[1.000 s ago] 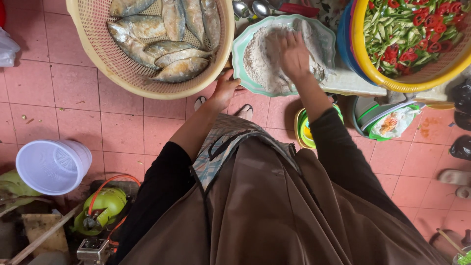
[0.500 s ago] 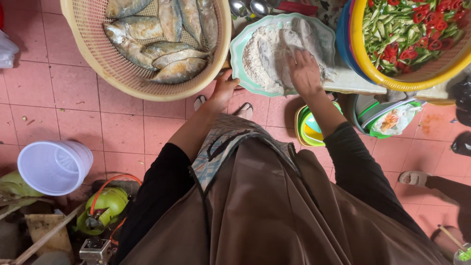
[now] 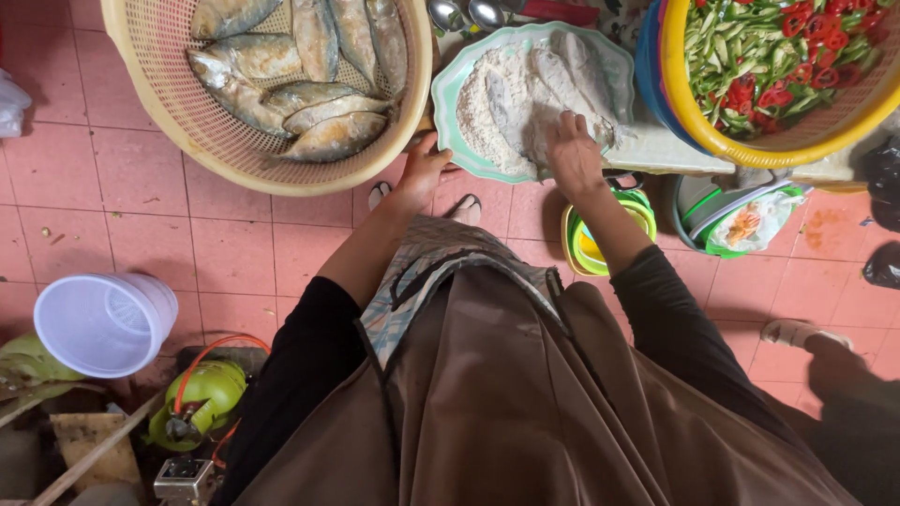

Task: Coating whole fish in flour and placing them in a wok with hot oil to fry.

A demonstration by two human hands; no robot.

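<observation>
While I looked down through the head camera, my right hand [image 3: 574, 155] lay palm down on the flour [image 3: 511, 98] in the pale green plate [image 3: 450, 89]. Its fingers were spread a little and pressed on a fish piece [image 3: 572, 70] covered in flour; I could not tell if they gripped it or only touched it. The plate stood on the edge of a low table [image 3: 656, 150], and the fish piece was on its right half, just under my fingertips.

My left hand [image 3: 424, 173] rested at the near rim of the plate, between it and the beige basket [image 3: 169, 103]. The fingers were loosely bent against the rim, and I could not see if they closed on it. The basket held several whole raw fish [image 3: 319, 131], lying side by side.

To the right, a yellow basket [image 3: 778, 141] was full of cut green and red chillies [image 3: 769, 56]. Two spoons [image 3: 464, 13] lay behind the plate. On the pink tiled floor [image 3: 84, 178] stood a white plastic tub [image 3: 98, 323], well apart from my hands, and a small green gas cylinder [image 3: 202, 394] near it.
</observation>
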